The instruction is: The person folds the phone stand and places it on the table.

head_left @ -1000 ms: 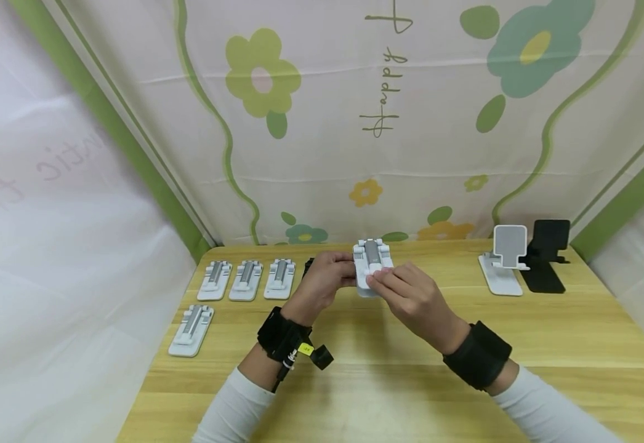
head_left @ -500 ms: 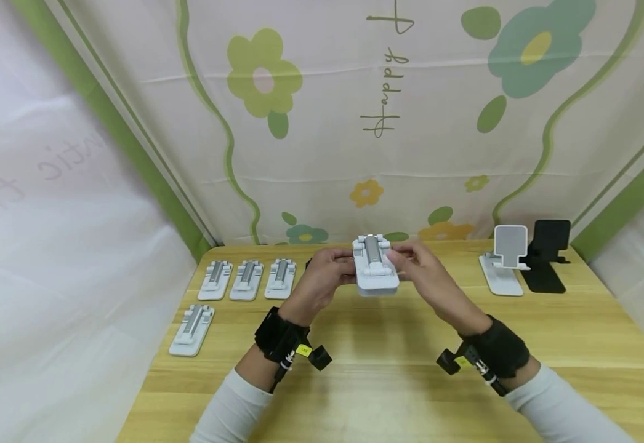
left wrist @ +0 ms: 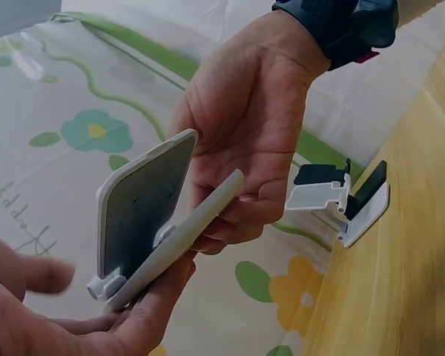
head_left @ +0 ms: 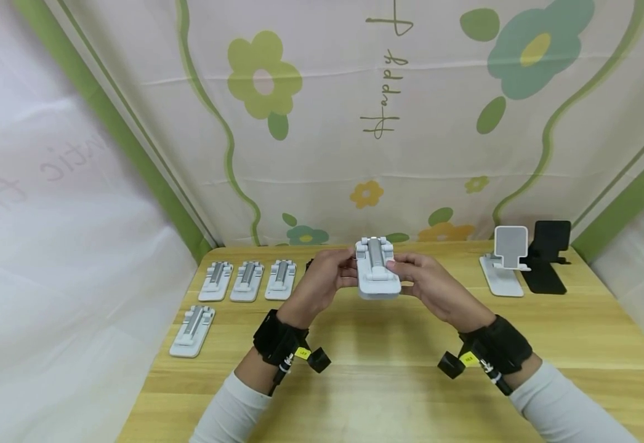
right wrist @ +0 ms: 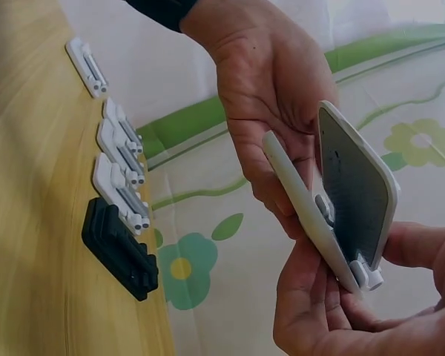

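A white phone stand is up off the table between both hands, its grey hinge arm facing the head camera. In the left wrist view the stand's grey-faced plate is tilted away from its white base, leaving a narrow V between them. The left hand holds the stand from the left, fingers beneath the base and thumb raised off the plate. From the other side the right hand grips it, with a thumb at the plate's edge and fingers under the base.
Several folded white stands lie at the table's left, one nearer the front. A folded black stand is beside them, mostly hidden by the left hand in the head view. Unfolded white and black stands occupy the back right.
The right hand has shifted from pinching the stand's front face to gripping its right side. The left hand has kept its hold, and the stand has moved slightly right.
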A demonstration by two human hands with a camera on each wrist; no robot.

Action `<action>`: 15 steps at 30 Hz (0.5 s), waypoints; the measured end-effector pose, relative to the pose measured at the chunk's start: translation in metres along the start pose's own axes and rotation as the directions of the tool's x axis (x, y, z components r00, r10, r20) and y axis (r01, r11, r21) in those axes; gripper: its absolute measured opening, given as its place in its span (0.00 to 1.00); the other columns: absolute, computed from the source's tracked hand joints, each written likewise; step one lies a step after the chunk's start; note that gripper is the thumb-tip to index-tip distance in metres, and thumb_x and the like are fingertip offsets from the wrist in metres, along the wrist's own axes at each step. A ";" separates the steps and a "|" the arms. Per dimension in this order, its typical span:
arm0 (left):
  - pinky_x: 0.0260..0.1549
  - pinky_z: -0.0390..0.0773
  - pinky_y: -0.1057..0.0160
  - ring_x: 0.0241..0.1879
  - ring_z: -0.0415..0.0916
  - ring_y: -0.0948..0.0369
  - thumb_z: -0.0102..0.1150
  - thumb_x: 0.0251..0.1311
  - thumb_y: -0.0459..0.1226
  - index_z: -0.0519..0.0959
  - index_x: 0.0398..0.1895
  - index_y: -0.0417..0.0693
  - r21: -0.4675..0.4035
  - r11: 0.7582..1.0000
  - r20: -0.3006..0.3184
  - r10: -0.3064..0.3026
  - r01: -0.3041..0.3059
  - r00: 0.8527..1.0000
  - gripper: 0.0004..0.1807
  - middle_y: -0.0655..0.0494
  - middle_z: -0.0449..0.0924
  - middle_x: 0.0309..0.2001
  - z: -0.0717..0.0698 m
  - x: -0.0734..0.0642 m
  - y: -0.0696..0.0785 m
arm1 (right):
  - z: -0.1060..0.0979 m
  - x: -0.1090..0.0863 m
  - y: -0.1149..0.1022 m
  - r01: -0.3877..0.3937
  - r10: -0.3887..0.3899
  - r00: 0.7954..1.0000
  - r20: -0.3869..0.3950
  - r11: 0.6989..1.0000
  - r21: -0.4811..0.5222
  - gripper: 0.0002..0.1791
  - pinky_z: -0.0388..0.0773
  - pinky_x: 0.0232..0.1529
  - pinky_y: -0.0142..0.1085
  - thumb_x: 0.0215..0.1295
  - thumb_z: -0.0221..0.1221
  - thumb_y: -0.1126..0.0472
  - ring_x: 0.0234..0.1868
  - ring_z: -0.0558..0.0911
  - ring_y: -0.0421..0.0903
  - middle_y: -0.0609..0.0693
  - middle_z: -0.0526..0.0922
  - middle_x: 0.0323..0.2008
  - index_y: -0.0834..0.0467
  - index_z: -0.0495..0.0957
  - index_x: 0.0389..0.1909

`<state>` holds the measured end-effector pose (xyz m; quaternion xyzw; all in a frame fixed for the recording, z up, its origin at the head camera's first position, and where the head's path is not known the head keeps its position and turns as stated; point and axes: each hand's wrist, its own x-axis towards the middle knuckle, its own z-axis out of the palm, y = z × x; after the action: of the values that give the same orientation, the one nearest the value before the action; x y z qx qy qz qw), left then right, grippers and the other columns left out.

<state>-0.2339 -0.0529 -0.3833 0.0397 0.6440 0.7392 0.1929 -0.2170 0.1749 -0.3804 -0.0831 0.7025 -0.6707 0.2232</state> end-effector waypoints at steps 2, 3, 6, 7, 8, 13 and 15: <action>0.42 0.86 0.66 0.40 0.81 0.60 0.51 0.78 0.40 0.76 0.60 0.33 0.046 0.999 0.005 -0.002 0.002 1.000 0.20 0.49 0.81 0.45 0.001 0.000 0.001 | -0.001 0.000 0.001 0.003 -0.003 1.000 0.004 1.000 -0.008 0.36 0.80 0.62 0.41 0.81 0.50 0.51 0.57 0.79 0.44 0.64 0.67 0.68 0.71 0.53 0.75; 0.44 0.86 0.64 0.43 0.82 0.59 0.53 0.77 0.40 0.76 0.62 0.34 0.075 0.997 0.006 -0.004 0.003 1.000 0.20 0.48 0.82 0.48 0.001 -0.001 0.001 | -0.001 0.000 0.002 0.003 -0.003 1.000 0.005 1.000 -0.012 0.35 0.80 0.62 0.41 0.81 0.50 0.51 0.57 0.79 0.45 0.65 0.67 0.68 0.71 0.53 0.75; 0.50 0.86 0.60 0.48 0.83 0.57 0.59 0.73 0.38 0.75 0.64 0.37 0.144 0.990 0.002 -0.013 0.013 1.000 0.21 0.46 0.82 0.54 0.002 -0.001 0.001 | -0.002 0.001 0.004 0.003 -0.003 1.000 0.006 1.000 -0.017 0.35 0.80 0.62 0.41 0.81 0.51 0.51 0.57 0.79 0.46 0.64 0.66 0.67 0.70 0.54 0.74; 0.51 0.86 0.59 0.49 0.83 0.57 0.60 0.73 0.38 0.75 0.65 0.38 0.154 0.988 0.001 -0.015 0.014 1.000 0.21 0.46 0.82 0.55 0.002 -0.001 0.001 | -0.002 0.000 0.005 0.004 -0.003 1.000 0.005 1.000 -0.016 0.34 0.80 0.61 0.41 0.81 0.51 0.51 0.57 0.79 0.46 0.64 0.67 0.67 0.70 0.55 0.74; 0.52 0.86 0.58 0.49 0.83 0.56 0.60 0.72 0.38 0.75 0.64 0.38 0.159 0.987 0.001 -0.015 0.014 1.000 0.21 0.45 0.82 0.55 0.003 -0.001 0.001 | -0.003 0.001 0.005 0.002 -0.002 1.000 0.002 1.000 -0.014 0.33 0.80 0.60 0.40 0.81 0.51 0.52 0.56 0.79 0.46 0.64 0.67 0.66 0.70 0.56 0.73; 0.48 0.86 0.60 0.45 0.84 0.58 0.59 0.73 0.34 0.75 0.64 0.37 0.160 0.987 0.007 0.003 -0.004 1.000 0.20 0.45 0.83 0.52 0.003 -0.001 -0.001 | -0.003 0.001 0.008 0.008 -0.008 1.000 -0.004 1.000 -0.014 0.30 0.82 0.57 0.39 0.81 0.52 0.55 0.55 0.80 0.46 0.62 0.70 0.63 0.71 0.59 0.71; 0.46 0.87 0.61 0.44 0.85 0.58 0.58 0.73 0.33 0.75 0.64 0.36 0.158 0.987 0.007 0.010 -0.011 1.000 0.19 0.44 0.84 0.50 0.003 0.000 -0.002 | -0.003 0.001 0.009 0.011 -0.011 1.000 -0.006 1.000 -0.020 0.29 0.82 0.57 0.39 0.81 0.52 0.56 0.54 0.80 0.46 0.62 0.71 0.62 0.72 0.60 0.70</action>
<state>-0.2319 -0.0500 -0.3850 0.0607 0.6997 0.6867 0.1874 -0.2176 0.1778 -0.3896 -0.0871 0.7093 -0.6652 0.2163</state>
